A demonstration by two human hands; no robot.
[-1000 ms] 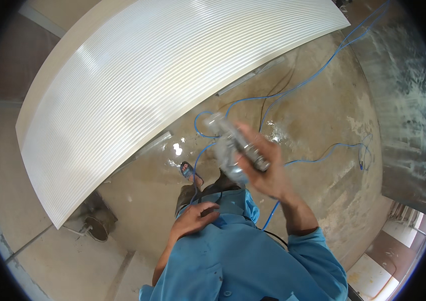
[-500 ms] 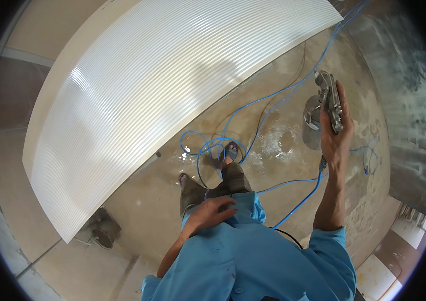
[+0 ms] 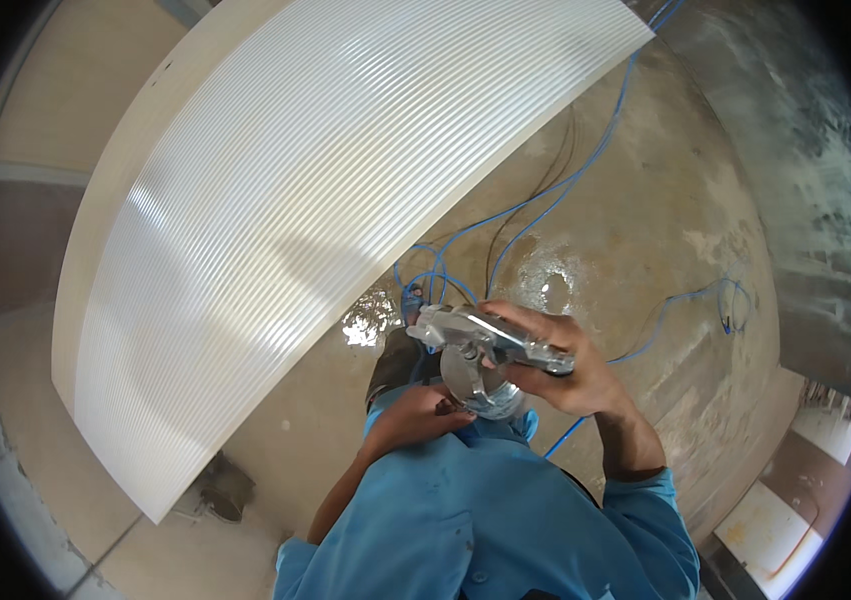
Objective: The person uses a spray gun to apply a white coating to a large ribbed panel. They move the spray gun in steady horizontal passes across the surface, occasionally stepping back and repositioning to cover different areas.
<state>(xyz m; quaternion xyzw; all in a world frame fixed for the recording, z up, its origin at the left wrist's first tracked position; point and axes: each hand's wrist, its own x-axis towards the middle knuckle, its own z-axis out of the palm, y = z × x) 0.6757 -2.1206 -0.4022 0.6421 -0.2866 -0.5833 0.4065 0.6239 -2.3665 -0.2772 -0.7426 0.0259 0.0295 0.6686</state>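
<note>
A silver spray gun point(image 3: 485, 332) is gripped in my right hand point(image 3: 585, 368), fingers wrapped round its handle. It is tilted, with its nozzle end toward the left. Its shiny metal cup point(image 3: 463, 375) hangs beneath, in front of my waist. My left hand point(image 3: 413, 422) rests low against my blue shirt, its fingers loosely bent beside the cup and partly hidden. Whether those fingertips touch the cup is unclear. A large white panel point(image 3: 275, 230) with fine parallel ridges stretches across my left and front, its near edge close to the gun.
Blue hose point(image 3: 557, 197) loops over the wet concrete floor point(image 3: 645, 240) and round my feet. More hose lies coiled at the right point(image 3: 735, 310). A dark, round-mouthed object point(image 3: 225, 487) sits below the panel's near corner. A grey, streaked surface point(image 3: 805, 160) rises at the right.
My right hand has brought the spray gun from far out at the right in to my waist, beside my left hand. The gun has turned toward the panel. My view has shifted slightly.
</note>
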